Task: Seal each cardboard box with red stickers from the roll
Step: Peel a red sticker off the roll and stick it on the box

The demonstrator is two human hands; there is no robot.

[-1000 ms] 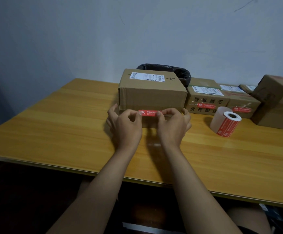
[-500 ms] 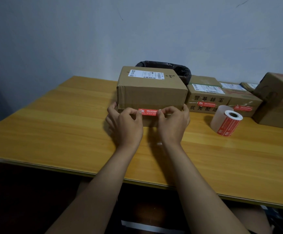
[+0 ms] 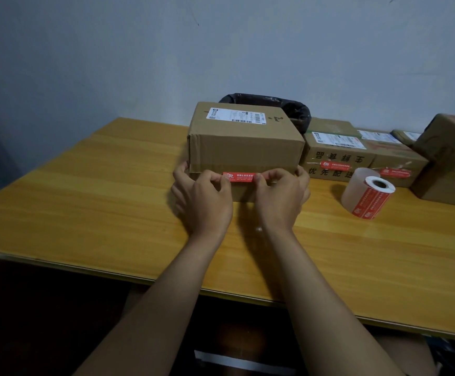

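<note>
A brown cardboard box (image 3: 245, 139) with a white shipping label on top stands at the middle of the wooden table (image 3: 85, 207). A red sticker (image 3: 241, 177) lies across the seam on its near face. My left hand (image 3: 204, 199) pinches the sticker's left end and my right hand (image 3: 280, 198) pinches its right end, with the outer fingers of both hands wrapped round the box's lower corners. The sticker roll (image 3: 367, 196), white with red stickers on it, lies on its side to the right of the box.
Several more cardboard boxes (image 3: 337, 156) line the back right, two with red stickers on their fronts; a taller one (image 3: 449, 161) stands at the far right. A black plastic bag (image 3: 294, 109) sits behind the middle box. The table's near edge runs below my forearms.
Both hands and the sticker stay on the box's near face; only the camera view has shifted slightly.
</note>
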